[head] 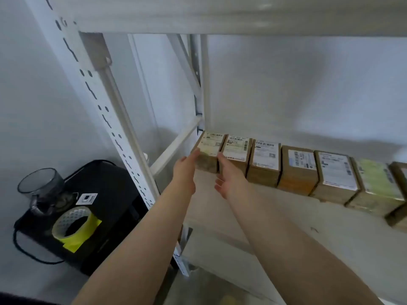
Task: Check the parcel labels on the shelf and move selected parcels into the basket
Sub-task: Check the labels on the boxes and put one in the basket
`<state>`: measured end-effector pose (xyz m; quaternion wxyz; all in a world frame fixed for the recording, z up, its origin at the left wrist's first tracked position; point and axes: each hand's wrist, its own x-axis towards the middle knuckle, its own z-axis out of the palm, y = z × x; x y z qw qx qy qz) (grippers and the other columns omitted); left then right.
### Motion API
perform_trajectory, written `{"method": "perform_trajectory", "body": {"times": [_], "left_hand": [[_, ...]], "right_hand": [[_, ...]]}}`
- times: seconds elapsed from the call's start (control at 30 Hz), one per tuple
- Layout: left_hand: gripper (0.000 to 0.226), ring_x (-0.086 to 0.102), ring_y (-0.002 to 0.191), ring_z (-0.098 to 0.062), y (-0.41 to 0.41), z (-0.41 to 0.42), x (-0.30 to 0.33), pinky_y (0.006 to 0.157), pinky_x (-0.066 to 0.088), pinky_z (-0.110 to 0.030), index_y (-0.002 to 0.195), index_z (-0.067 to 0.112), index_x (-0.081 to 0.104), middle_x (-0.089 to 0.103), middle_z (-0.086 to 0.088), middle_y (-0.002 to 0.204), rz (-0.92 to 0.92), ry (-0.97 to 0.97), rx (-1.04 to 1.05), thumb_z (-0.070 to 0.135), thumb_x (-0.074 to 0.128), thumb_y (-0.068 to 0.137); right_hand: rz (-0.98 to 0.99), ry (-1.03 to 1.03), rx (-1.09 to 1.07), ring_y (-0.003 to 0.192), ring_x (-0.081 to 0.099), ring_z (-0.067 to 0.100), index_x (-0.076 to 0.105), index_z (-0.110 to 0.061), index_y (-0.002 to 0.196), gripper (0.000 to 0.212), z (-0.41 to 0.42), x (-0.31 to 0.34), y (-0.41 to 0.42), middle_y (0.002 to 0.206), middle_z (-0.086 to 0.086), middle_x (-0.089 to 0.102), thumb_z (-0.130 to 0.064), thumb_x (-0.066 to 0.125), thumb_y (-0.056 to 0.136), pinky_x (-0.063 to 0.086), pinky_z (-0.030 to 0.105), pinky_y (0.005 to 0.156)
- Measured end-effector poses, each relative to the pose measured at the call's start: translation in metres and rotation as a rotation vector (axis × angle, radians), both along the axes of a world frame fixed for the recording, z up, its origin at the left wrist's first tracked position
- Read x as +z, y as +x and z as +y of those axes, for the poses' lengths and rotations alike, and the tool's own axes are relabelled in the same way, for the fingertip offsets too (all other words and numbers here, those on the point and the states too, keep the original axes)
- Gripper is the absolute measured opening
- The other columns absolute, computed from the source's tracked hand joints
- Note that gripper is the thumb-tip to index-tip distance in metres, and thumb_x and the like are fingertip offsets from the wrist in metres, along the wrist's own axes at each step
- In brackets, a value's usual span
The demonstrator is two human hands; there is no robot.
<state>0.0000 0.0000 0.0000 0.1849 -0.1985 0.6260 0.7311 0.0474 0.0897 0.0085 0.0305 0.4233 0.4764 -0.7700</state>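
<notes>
A row of brown parcels [297, 170] with white labels lines the back of the shelf [286, 227]. At its left end, the left hand [187, 170] and right hand [229, 179] flank the end parcel [209, 150], fingers spread and touching its sides.

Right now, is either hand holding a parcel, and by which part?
Both hands bracket the leftmost parcel: left hand against its left side, right hand at its right front edge. Not lifted.

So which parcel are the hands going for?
Find the white shelf with its row of brown boxes. The parcel stands at the row's far left end, beside the rack's upright, with the left hand and right hand at either side.
</notes>
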Motion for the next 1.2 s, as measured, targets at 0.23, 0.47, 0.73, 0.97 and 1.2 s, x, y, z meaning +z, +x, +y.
{"method": "perform_trajectory", "body": {"times": [0.23,0.47,0.73,0.97,1.2], "left_hand": [[0.075,0.041,0.133,-0.031,-0.046,0.011,-0.011,0.106,0.034,-0.043,0.147,0.013,0.038,0.046,-0.009,0.146,0.031,-0.005,0.04,0.037,0.071,0.084],[0.058,0.054,0.117,-0.025,-0.072,0.011,-0.028,0.097,0.043,-0.037,0.141,0.011,0.048,0.056,-0.012,0.136,0.115,-0.091,-0.06,0.023,0.068,0.088],[0.04,0.06,0.108,-0.023,-0.072,-0.005,-0.04,0.093,0.048,-0.034,0.131,0.009,0.058,0.065,-0.007,0.12,0.171,-0.067,-0.081,0.012,0.063,0.091],[0.044,0.064,0.112,-0.022,-0.052,-0.03,-0.049,0.102,0.049,-0.04,0.131,0.01,0.06,0.069,-0.007,0.119,0.246,0.118,-0.006,0.004,0.065,0.088],[0.043,0.066,0.112,-0.021,-0.041,-0.043,-0.042,0.102,0.048,-0.042,0.126,0.011,0.062,0.072,-0.005,0.115,0.342,0.319,-0.048,0.0,0.067,0.085]], "right_hand": [[0.007,-0.099,-0.085,0.123,0.05,0.028,0.045,-0.012,0.145,0.079,-0.003,-0.018,-0.036,0.139,0.011,0.051,-0.047,0.076,0.081,0.042,0.041,0.11],[0.001,-0.094,-0.186,0.097,0.046,0.023,0.054,-0.01,0.138,0.07,-0.013,-0.035,-0.067,0.102,0.005,0.052,-0.048,0.074,0.082,0.043,0.041,0.106],[-0.014,-0.032,-0.247,0.1,0.052,0.026,0.056,-0.008,0.135,0.069,-0.024,-0.049,-0.081,0.114,0.007,0.058,-0.05,0.073,0.083,0.048,0.042,0.091],[0.095,-0.075,-0.262,0.118,0.051,0.024,0.052,-0.009,0.135,0.069,-0.045,-0.052,-0.068,0.132,0.005,0.055,-0.044,0.077,0.081,0.052,0.036,0.087],[0.383,0.015,-0.248,0.116,0.06,0.018,0.068,-0.019,0.11,0.025,-0.044,-0.048,-0.043,0.113,-0.002,0.071,-0.025,0.074,0.087,0.046,0.033,0.102]]}}
